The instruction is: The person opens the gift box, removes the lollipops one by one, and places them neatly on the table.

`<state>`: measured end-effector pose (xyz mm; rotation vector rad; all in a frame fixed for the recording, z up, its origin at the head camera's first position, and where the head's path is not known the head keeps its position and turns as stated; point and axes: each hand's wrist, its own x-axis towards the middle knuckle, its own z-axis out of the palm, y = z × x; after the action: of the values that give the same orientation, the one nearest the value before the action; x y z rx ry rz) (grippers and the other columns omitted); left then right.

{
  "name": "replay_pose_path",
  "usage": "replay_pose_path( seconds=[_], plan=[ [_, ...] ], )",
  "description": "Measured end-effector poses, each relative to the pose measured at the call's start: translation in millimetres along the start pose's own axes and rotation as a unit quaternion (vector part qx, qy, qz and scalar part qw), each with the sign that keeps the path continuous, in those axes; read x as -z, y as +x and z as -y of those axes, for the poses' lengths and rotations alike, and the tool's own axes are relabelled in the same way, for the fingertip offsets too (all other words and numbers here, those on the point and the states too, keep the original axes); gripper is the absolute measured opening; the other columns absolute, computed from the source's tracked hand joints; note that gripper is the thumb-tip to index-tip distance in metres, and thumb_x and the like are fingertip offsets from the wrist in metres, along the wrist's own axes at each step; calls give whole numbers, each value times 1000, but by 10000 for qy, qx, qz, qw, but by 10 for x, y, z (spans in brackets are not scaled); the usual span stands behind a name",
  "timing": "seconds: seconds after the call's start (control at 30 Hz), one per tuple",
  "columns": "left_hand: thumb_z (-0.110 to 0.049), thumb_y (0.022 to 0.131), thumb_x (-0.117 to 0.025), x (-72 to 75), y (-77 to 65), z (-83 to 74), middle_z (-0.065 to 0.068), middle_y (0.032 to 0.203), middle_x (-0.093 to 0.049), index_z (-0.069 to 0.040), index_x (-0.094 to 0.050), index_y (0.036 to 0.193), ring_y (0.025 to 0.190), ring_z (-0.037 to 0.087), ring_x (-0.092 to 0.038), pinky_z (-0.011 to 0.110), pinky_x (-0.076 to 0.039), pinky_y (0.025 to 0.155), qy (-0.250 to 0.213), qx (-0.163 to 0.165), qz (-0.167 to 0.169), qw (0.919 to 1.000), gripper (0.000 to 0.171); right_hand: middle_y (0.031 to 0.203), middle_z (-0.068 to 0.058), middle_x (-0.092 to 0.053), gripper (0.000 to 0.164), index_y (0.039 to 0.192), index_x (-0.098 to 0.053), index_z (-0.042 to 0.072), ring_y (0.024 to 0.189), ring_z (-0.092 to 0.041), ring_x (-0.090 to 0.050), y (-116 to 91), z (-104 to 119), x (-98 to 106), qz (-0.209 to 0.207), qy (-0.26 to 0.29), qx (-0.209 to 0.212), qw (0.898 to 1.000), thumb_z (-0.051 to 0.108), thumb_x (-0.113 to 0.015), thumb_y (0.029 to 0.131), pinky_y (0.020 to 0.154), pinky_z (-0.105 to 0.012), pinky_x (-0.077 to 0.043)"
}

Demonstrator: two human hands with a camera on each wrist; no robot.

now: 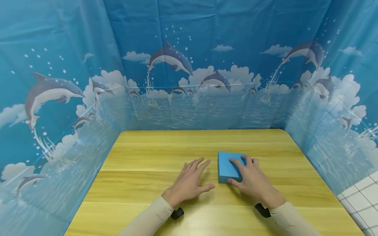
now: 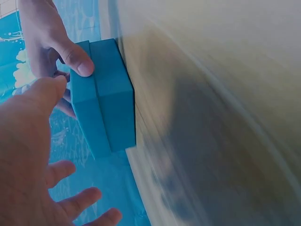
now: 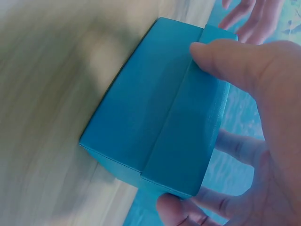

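A blue lidded box [image 1: 227, 165] sits on the yellow wooden table [image 1: 147, 154], right of the middle. My right hand [image 1: 254, 180] holds it from the right. In the right wrist view, that hand's thumb presses the side of the lid [image 3: 186, 136] near its lower edge, and a fingertip curls at the lid's corner. The lid fits down over the box body [image 3: 136, 99], with a seam line showing between them. To the left of the box, my left hand [image 1: 189, 183] hovers with fingers spread and thumb pointing toward it, holding nothing.
A blue curtain [image 1: 189, 108] printed with dolphins and clouds surrounds the table at the back and both sides. White floor tiles [image 1: 363, 200] show at the lower right. Each wrist carries a dark strap-on device [image 1: 177, 213].
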<state>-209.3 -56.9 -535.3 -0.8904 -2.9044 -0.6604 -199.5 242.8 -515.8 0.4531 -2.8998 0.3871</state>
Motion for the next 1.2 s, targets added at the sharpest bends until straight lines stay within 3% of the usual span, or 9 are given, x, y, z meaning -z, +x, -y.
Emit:
replay_pose_path(
  seconds=[0.37,0.77,1.2],
  plan=[
    [-72,106,-76,53,17,51,11,192,-33,-30,-29,187,170,44,-46,74,-35,139,-5,-136,246,9996,102,163,-36,-51,84,166,-65,20,136,-56,-53,1,275,-111,-3,240,391,9989,52,-98,95,95,-65,-63],
    [-71,103,-82,192,-108,240,7,193,-32,-27,-54,172,171,40,-45,65,-47,134,-428,-124,293,9986,86,162,-32,-52,83,168,-65,25,131,-46,-55,-26,504,-161,193,303,747,9966,55,-95,97,98,-59,-63],
    [-72,101,-83,308,-321,396,4,190,-36,-27,-55,170,171,38,-46,64,-49,132,-639,-136,478,9967,87,162,-27,-55,82,169,-63,27,133,-40,-58,-55,673,-180,331,325,1033,9936,56,-93,99,99,-53,-63]
  ],
)
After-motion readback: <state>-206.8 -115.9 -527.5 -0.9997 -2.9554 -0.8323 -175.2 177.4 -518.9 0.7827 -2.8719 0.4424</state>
